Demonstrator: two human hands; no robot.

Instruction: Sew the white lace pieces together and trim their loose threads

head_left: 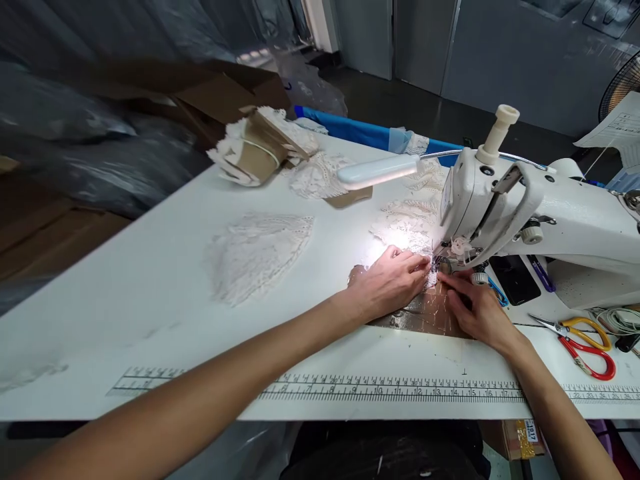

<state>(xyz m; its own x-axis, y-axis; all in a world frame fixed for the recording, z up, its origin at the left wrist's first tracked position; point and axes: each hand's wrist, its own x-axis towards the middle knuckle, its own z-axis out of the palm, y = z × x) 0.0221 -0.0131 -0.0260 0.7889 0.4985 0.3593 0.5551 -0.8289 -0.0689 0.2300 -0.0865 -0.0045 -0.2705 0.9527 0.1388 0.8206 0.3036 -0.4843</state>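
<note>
A white sewing machine (565, 207) stands on the right, its needle area lit brightly. My left hand (393, 280) lies just left of the presser foot (437, 264), its fingers bent together and closed on a piece of white lace fabric (431, 280). From the right, my right hand (477, 310) reaches in with its index finger stretched to the lace edge and the thumb apart; its other fingers are partly hidden. Under both hands is a shiny metallic plate (425, 317). More lace (410, 217) is spread behind the left hand.
A lace piece (263, 253) lies on the white table (165, 287). Behind it sits a lace bundle wrapped in brown card (260, 150). Scissors with yellow and red handles (587, 340) and a black phone (515, 280) lie right. A printed ruler (380, 390) runs along the front edge.
</note>
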